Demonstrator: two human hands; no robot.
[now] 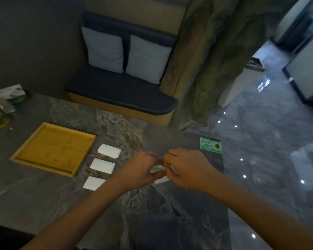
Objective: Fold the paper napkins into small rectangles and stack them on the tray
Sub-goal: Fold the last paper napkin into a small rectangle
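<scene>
Hands met over the middle of the table (pixel 170 213), both working one white napkin (pixel 158 169). The left hand (pixel 143 170) had its fingers curled round the napkin's left end, and the right hand (pixel 186 168) pinched the right end between thumb and curled fingers. Most of the sheet was hidden by the two hands; only a white strip showed between them and a corner below the right hand's fingers, so how far it had been folded could not be told.

Three folded napkins lay in a column to the left of the hands, each a small rectangle flat on the table: a far one (pixel 109 150), a middle one (pixel 102 165) and a near one (pixel 94 183). They were apart from one another and just beside the right edge of the tray (pixel 43 163), not on it. The tray, yellow wood with a raised rim, sat on the left part of the table.

A green card (pixel 210 144) lay at the table's far right edge. Beyond the table stood a bench (pixel 119 94) with two pale cushions (pixel 103 49).
</scene>
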